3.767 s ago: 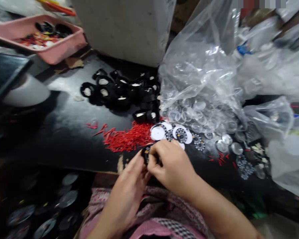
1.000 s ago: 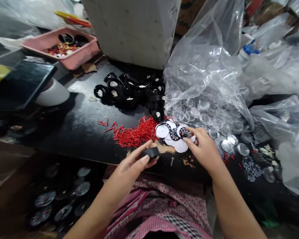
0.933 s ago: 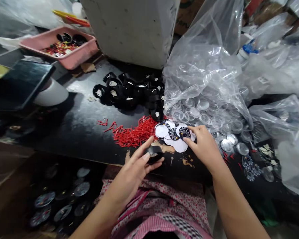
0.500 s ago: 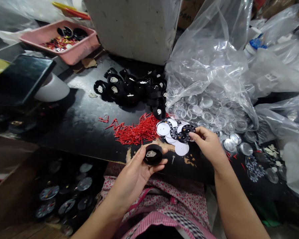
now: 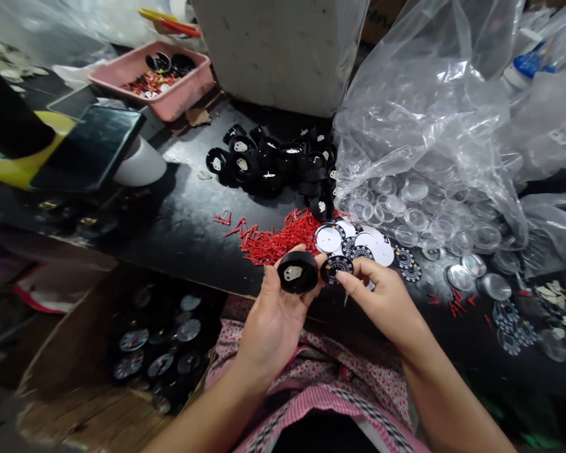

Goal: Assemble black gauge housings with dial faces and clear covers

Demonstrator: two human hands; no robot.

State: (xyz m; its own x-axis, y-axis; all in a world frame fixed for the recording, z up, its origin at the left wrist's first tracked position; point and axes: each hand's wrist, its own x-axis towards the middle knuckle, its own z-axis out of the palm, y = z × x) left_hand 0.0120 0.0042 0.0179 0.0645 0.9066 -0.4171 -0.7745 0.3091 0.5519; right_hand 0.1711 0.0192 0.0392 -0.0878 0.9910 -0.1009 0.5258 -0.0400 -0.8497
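My left hand (image 5: 276, 314) is closed around a round black gauge housing (image 5: 298, 273), its open face up with a pale metal plate inside. Pinched between the thumb and fingers of my right hand (image 5: 370, 286) is a black dial disc (image 5: 336, 268) with white markings. The disc is held just right of the housing, close to its rim. Behind both hands lie a pile of red pointers (image 5: 278, 238) and a spread of white and black dial discs (image 5: 365, 242). Farther back, many black housings (image 5: 268, 160) are heaped together.
Clear round covers (image 5: 415, 217) spill from a plastic bag (image 5: 419, 119) at the right. A pink bin (image 5: 165, 100) with small parts stands back left, near a phone (image 5: 92, 145) propped on a white stand. Below the table edge, a box (image 5: 66, 371) holds several finished-looking gauges.
My right hand has lifted a black dial disc off the pile and brought it left beside the housing. My left hand has raised the housing slightly. The camera view has shifted left.
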